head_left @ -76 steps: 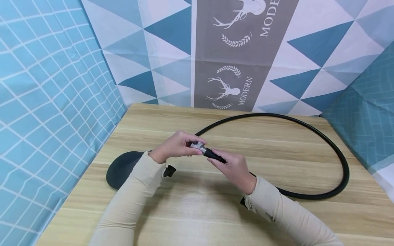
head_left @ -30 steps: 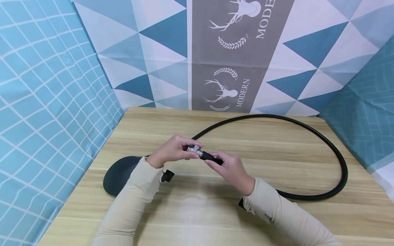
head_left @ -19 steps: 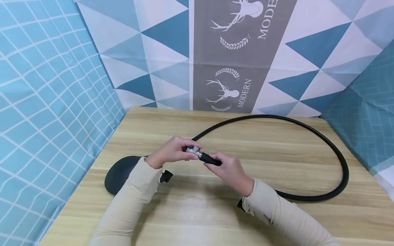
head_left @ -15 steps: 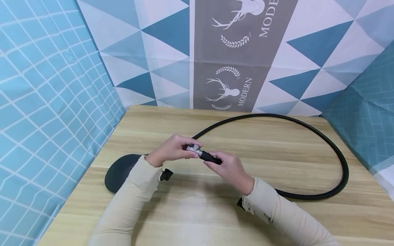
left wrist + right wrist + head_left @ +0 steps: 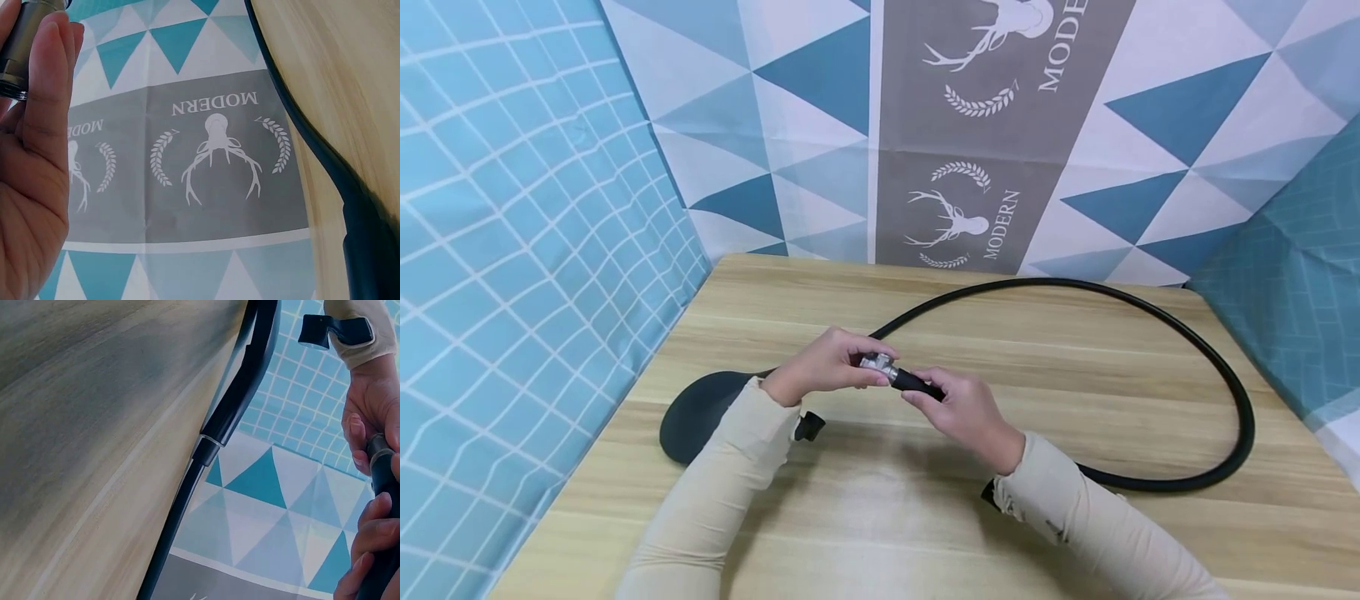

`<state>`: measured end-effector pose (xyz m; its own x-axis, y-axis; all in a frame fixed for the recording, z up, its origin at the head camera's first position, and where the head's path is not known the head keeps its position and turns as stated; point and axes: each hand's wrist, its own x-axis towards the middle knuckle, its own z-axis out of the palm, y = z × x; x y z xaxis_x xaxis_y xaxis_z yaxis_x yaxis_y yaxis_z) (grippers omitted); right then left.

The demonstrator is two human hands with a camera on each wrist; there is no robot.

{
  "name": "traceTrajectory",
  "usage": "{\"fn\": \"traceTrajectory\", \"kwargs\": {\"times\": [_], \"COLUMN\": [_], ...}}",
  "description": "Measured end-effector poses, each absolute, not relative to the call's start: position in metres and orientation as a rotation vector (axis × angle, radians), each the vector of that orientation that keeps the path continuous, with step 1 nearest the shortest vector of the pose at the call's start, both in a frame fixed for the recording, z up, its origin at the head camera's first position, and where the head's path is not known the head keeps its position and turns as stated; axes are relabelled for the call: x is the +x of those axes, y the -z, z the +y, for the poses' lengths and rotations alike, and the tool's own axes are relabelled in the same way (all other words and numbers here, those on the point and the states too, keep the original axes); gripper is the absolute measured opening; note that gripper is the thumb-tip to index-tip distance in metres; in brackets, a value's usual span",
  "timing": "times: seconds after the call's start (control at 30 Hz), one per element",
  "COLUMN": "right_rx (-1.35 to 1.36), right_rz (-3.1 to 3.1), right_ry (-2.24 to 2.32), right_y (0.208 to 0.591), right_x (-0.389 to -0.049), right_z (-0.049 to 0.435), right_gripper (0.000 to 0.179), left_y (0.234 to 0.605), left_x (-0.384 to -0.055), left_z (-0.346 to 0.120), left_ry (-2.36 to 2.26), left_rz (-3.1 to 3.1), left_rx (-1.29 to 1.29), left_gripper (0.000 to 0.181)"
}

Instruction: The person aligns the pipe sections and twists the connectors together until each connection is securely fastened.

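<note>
My left hand [image 5: 823,367] pinches a silver metal fitting [image 5: 878,362] between thumb and fingers. My right hand [image 5: 973,417] grips the black cylindrical sleeve [image 5: 910,382] joined to that fitting, its far end hidden in the palm. Both hands are raised over the table's middle. A long black tube [image 5: 1150,312] runs in a wide loop behind and to the right of them. In the left wrist view, the tube [image 5: 319,150] widens into a thicker part [image 5: 372,256]. A flat black rounded piece [image 5: 696,417] lies left, partly covered by the left forearm.
A wood-grain table [image 5: 880,533] spans the workspace. Patterned sheets [image 5: 820,142] rise behind it, with a blue grid sheet [image 5: 512,250] at left and a teal one [image 5: 1292,242] at right. Black wrist mounts [image 5: 809,426] stick out from the sleeves.
The head view has shifted slightly. Both hands keep their holds on the fitting and sleeve, with little visible movement. The tube loop lies as before.
</note>
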<state>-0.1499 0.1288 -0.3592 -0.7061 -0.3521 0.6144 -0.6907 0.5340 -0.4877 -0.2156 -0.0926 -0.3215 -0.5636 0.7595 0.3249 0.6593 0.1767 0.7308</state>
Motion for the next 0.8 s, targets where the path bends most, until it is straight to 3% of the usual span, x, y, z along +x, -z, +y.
{"fn": "traceTrajectory", "kwargs": {"times": [0.17,0.23,0.43,0.8], "right_rx": [0.827,0.809,0.878,0.902], "right_rz": [-2.351,-2.348,-2.21,-2.193], "right_ry": [-0.855,-0.823,-0.872,-0.966], "right_y": [0.36,0.3611,0.3658,0.3661], "right_x": [-0.1492,-0.1486,-0.1512,-0.1533], "right_z": [0.1272,0.1266,0.1275,0.1272], "right_gripper": [0.049,0.051,0.029,0.025], "left_y": [0.3211,0.3217,0.3238,0.3225], "left_x": [-0.2164,-0.2163,-0.2158,-0.2145], "left_z": [-0.0917,-0.092,-0.0918,-0.0934], "left_ry": [-1.352,-1.356,-1.374,-1.359], "left_rz": [2.317,2.298,2.272,2.297], "left_rx": [1.366,1.331,1.306,1.254], "left_gripper": [0.028,0.028,0.027,0.027]}}
